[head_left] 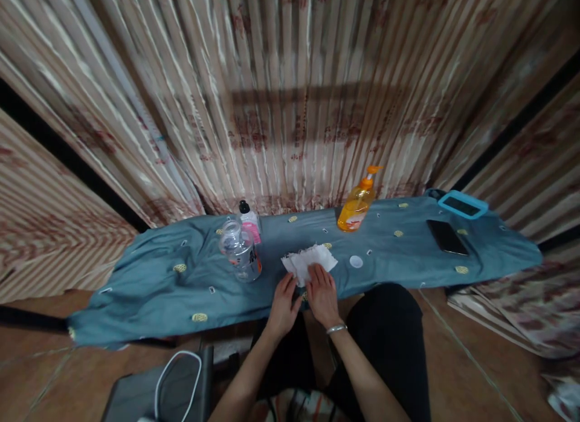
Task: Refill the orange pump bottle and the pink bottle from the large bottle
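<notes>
A small white cloth (312, 260) with frayed edges lies crumpled on the covered table in front of me. My right hand (322, 294) rests on its near right part, fingers stretched out flat over the fabric; a silver bangle circles that wrist. At the cloth's near left corner, the fingertips of my left hand (285, 304) touch the edge, with the thumb apart from the fingers. Left of the cloth stands a clear plastic cup (244, 259) with a domed lid. Just behind this cup is a black-capped bottle (249, 221) with a pink label.
Blue-green patterned fabric (154, 289) covers the long narrow table. An orange pump bottle (357, 207) stands behind the cloth to the right, with a white round disc (356, 262) nearer. Farther right lie a black phone (447, 237) and a blue-framed device (463, 204). Striped curtains (290, 107) hang behind.
</notes>
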The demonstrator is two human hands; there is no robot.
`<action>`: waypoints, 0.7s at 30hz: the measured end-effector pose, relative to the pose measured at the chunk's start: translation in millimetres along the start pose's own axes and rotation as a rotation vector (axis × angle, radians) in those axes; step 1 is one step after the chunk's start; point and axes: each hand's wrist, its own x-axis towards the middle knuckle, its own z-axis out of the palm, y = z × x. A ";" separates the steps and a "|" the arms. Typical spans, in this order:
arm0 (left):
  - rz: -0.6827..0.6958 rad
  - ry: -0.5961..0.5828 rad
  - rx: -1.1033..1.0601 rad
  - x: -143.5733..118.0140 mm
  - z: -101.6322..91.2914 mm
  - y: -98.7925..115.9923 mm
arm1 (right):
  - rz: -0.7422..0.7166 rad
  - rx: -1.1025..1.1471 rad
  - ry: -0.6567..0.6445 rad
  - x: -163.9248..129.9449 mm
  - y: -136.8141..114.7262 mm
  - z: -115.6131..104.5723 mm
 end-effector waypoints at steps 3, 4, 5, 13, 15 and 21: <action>-0.077 0.108 -0.121 -33.7 -21.4 -7.9 | 0.010 0.052 0.020 -17.9 -1.4 -6.0; -0.109 0.155 -0.143 -42.6 -31.7 -10.9 | 0.016 0.070 0.026 -22.3 -2.1 -8.4; -0.136 0.205 -0.156 -49.4 -43.1 -14.2 | 0.026 0.087 0.034 -25.1 -3.3 -11.1; -0.280 0.580 -0.204 -39.2 -101.6 -29.9 | -0.026 0.329 0.005 62.9 -45.7 -30.5; -0.290 0.517 -0.267 -38.0 -96.4 -24.2 | -0.063 0.393 -0.038 111.4 -63.2 -29.6; -0.263 0.361 -0.383 -58.3 -71.0 6.0 | -0.147 0.484 -0.210 220.6 -110.5 -10.4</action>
